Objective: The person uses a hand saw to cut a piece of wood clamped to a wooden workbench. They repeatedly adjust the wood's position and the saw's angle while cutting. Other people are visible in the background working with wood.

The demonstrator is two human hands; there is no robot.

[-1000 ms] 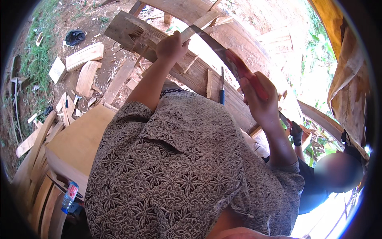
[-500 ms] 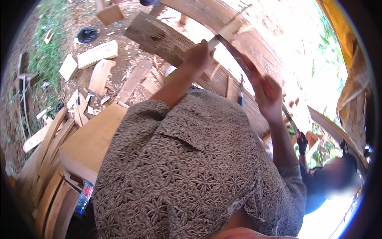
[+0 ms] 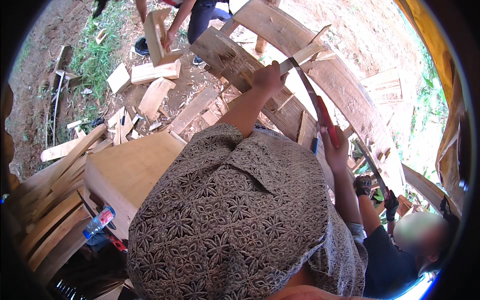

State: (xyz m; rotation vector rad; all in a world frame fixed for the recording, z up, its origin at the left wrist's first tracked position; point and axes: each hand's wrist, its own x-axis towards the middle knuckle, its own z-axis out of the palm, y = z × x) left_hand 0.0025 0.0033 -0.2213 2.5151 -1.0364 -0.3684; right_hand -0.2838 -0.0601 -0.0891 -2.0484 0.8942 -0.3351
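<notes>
My left hand (image 3: 267,80) is closed around the near end of a pale wood strip (image 3: 306,52), which slants up and away over a plank. In my right hand (image 3: 336,152) is the red handle of a curved pruning saw (image 3: 327,121). The saw's blade reaches forward to the strip, its tip touching or crossing the wood just beyond my left fingers. Whether the teeth bite into it cannot be made out. Beneath both hands runs a thick, weathered plank (image 3: 285,112), with a small blue-handled tool (image 3: 314,145) partly hidden beside my right forearm.
A long curved board (image 3: 350,95) lies beyond the plank. At right, a co-worker's gloved hands (image 3: 391,206) hold another curved saw. At upper left, another person holds a wooden piece (image 3: 156,37). Offcuts, a large board (image 3: 135,165) and a plastic bottle (image 3: 99,222) are on my left.
My right hand has drawn the saw back toward me, while my left keeps its grip on the strip. The view has shifted, and a person with a wooden piece now shows at upper left.
</notes>
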